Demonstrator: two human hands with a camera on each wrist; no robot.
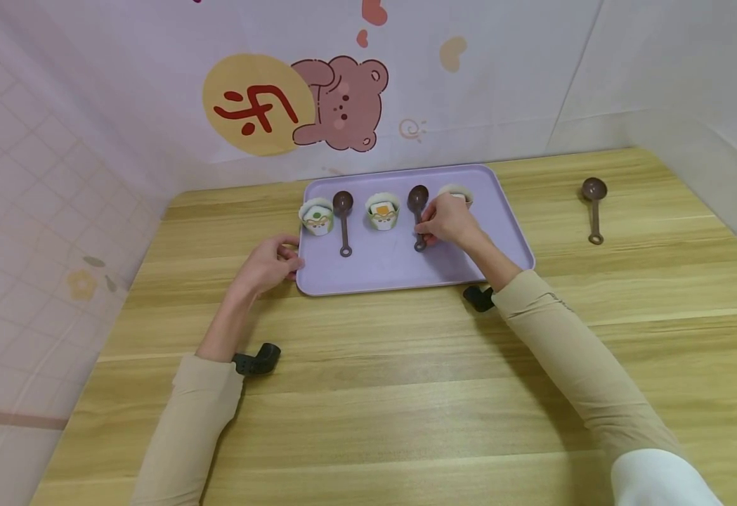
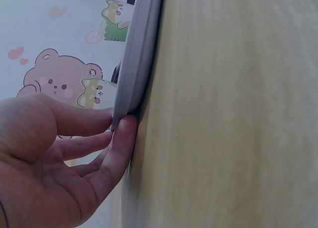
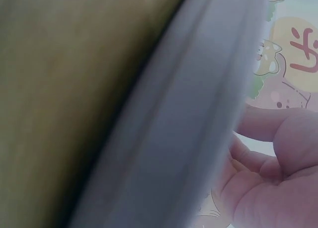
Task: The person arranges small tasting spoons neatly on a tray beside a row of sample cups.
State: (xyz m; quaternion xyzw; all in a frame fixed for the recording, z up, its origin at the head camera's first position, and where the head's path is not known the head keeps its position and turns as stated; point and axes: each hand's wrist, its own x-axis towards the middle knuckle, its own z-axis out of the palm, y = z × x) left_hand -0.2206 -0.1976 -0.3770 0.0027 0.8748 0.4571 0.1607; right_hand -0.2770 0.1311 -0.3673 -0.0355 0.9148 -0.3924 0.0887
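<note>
A lilac tray [image 1: 368, 274] lies on the wooden table. My left hand [image 1: 271, 263] pinches its left rim, with the thumb at the top edge and a fingertip low on the outer side, as the left wrist view shows. Over the tray's right half, my right hand [image 1: 449, 221] holds the handle of a brown spoon [image 1: 417, 197] between thumb and fingers. In the right wrist view the tray's side hides the fingertips. Another brown spoon [image 1: 343, 204] lies between a paper cup with a green dot [image 1: 317, 218] and one with an orange square [image 1: 383, 212]. A third paper cup [image 1: 459, 191] is partly behind my right hand.
One more brown spoon [image 1: 594, 204] lies on the table [image 1: 355, 393] to the right of the tray. Behind the table hangs a white backdrop [image 1: 501, 91] with a printed bear. Black wrist cameras [image 1: 258, 360] sit at both cuffs.
</note>
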